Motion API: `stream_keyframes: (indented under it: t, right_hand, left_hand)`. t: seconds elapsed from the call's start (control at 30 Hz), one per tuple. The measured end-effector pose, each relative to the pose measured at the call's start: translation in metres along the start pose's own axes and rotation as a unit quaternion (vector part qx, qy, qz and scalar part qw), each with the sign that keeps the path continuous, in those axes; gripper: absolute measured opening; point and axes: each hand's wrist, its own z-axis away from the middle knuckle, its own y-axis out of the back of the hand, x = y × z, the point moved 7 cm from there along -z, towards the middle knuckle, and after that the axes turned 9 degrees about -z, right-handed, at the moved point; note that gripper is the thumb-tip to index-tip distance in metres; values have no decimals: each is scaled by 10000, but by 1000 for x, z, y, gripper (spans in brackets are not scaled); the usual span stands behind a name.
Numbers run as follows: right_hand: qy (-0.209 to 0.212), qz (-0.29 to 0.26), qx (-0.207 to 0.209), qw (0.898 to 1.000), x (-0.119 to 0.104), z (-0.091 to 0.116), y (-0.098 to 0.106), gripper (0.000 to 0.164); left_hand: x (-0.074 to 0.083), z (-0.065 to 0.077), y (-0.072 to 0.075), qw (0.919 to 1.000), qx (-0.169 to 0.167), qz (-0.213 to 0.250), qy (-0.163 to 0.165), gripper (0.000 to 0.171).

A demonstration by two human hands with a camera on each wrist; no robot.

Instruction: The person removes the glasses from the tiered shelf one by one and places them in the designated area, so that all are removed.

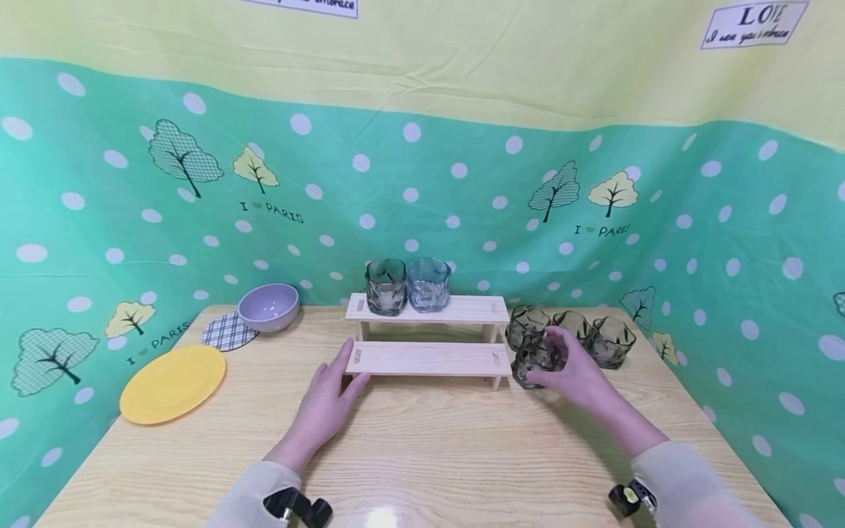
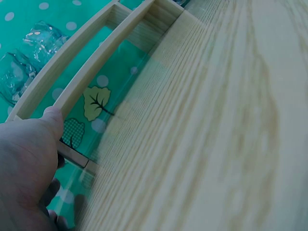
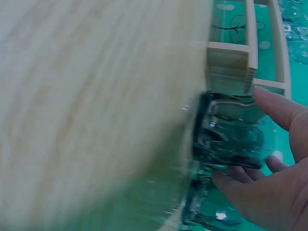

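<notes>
Head view: right hand (image 1: 576,372) pinches a smoky glass (image 1: 532,361) toward the tabletop's (image 1: 429,447) far right corner; left hand (image 1: 326,402) grips the wooden stand (image 1: 429,359)

Right grip (image 1: 576,372) covers part of its dark glass (image 1: 535,357)! One label (image 1: 306,6) sliced by the top edge, shelf marks (image 1: 357,356) unreadably tiny, desk (image 3: 96,96) blurred at right wrist.

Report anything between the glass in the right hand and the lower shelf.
Nothing visible: the held glass is beside the lower shelf, at its right end; three dark glasses stand behind and to the right.
</notes>
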Motion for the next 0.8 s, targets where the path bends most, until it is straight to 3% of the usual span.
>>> stream_keyframes:
  t: [0.43, 0.8]
  right_hand:
    - [490, -229, 109, 9985, -56, 0, 22, 115]
    - [967, -716, -146, 9926, -90, -13, -6, 106]
  left_hand:
    - [0, -1, 0, 10000, 41, -11, -36, 79]
    - [-1, -1, -2, 10000, 70, 4, -25, 78]
